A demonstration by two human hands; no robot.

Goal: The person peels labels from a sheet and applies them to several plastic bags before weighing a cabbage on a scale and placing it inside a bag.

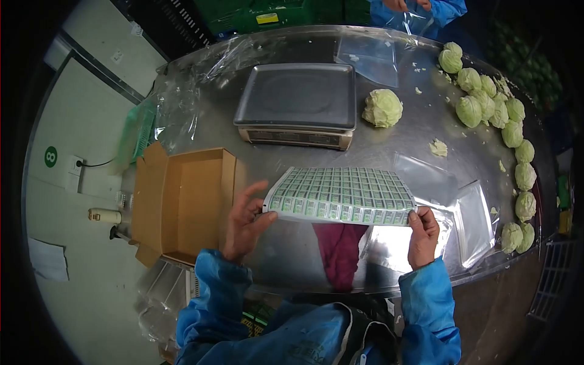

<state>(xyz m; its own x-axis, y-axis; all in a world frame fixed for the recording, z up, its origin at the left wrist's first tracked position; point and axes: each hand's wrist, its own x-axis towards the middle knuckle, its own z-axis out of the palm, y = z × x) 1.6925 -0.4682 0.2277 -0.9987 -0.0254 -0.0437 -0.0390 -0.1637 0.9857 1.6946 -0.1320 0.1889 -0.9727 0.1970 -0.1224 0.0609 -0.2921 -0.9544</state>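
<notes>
The left hand (pixel 246 222) is grasping the left edge of a flat sheet printed with rows of small green-and-white labels (pixel 340 194), its thumb pressing at the near corner. The right hand (pixel 423 237) is pinching the near right corner. Both hands are holding the sheet over the stainless-steel worktop (pixel 426 137), in front of a grey-topped weighing scale (pixel 298 97). An open brown cardboard box (pixel 201 201) is standing near the left hand. A maroon cloth (pixel 338 255) is lying partly beneath the sheet. A pale green round cabbage (pixel 383 108) is resting just beside the scale.
</notes>
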